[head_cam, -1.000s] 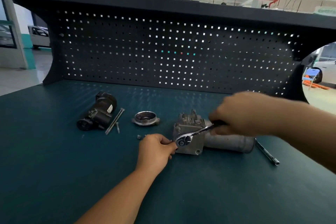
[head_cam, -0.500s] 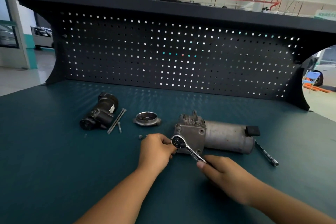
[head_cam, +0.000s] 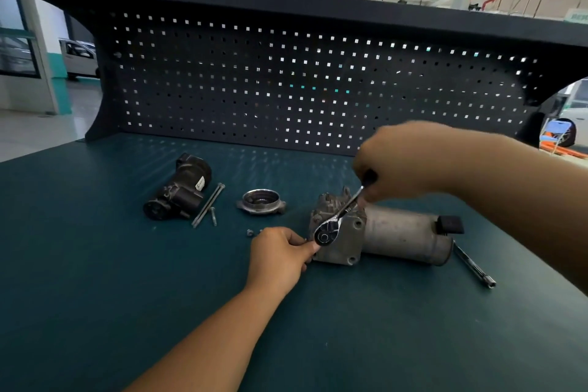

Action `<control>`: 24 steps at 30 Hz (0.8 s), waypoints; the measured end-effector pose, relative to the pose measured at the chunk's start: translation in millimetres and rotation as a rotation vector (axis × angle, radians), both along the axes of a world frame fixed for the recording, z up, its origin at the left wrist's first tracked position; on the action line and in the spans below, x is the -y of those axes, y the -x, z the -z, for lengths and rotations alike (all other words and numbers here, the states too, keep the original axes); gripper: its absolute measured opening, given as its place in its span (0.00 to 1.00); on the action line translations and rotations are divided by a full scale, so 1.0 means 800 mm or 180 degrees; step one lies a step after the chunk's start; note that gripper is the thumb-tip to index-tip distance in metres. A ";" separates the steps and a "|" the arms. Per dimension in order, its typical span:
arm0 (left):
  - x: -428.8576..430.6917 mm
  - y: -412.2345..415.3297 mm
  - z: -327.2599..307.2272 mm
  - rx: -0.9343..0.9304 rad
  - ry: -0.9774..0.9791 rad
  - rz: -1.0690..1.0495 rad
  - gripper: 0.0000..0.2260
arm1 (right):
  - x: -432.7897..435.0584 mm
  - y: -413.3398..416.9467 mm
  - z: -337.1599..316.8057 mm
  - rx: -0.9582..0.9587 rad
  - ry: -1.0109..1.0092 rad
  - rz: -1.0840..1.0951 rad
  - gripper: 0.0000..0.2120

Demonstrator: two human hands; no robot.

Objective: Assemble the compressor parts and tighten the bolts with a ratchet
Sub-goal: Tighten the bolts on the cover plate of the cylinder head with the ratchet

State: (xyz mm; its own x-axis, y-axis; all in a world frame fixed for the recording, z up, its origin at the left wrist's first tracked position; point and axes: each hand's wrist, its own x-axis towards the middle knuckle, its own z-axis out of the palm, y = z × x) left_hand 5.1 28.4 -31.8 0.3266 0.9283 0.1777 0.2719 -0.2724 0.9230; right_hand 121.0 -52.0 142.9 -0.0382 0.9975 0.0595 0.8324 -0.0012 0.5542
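The person is working at the bolt-tightening step. The compressor housing [head_cam: 375, 232], a grey metal block joined to a grey cylinder, is lying on its side on the green tabletop [head_cam: 127, 296], a little right of the middle. The ratchet [head_cam: 337, 219] is sitting with its shiny head on the near left face of the housing, most likely on a bolt, though the bolt itself is hidden under the head.

The right hand [head_cam: 413, 159] is blurred, but its fingers are wrapping the dark handle, which is pointing up and away over the housing. The left hand [head_cam: 280, 254] is resting on the tabletop with curled fingers [head_cam: 307, 247], and their tips are pinching the ratchet head, it seems to hold it on the bolt.

To the left, well apart from the housing, a black part [head_cam: 178, 194], two long bolts [head_cam: 208, 205] and a round cover [head_cam: 261, 200] are lying loose. So I judge the assembly is not finished.

The next move is probably asking for a swing of the handle while the left fingertips are pressing the head squarely, so that it is not slipping off.
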 end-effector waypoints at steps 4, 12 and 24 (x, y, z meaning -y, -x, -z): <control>-0.002 0.000 0.002 -0.0045 -0.0043 -0.0023 0.10 | -0.013 0.003 -0.003 0.0332 -0.0065 -0.0504 0.15; 0.000 0.001 -0.001 -0.0026 0.0178 -0.0031 0.09 | 0.038 -0.053 0.070 -0.0310 -0.0031 -0.0238 0.18; 0.007 0.002 -0.011 -0.0595 -0.0371 -0.0245 0.09 | 0.060 -0.005 0.195 -0.3844 -0.0429 0.0145 0.17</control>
State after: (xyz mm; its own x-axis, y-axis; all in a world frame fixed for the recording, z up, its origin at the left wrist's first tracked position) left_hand 3.7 22.6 -22.8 0.2929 0.9285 0.2282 0.4593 -0.3460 0.8181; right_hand 125.3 -100.2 -13.4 0.1484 0.9796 0.1357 0.8103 -0.0417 -0.5846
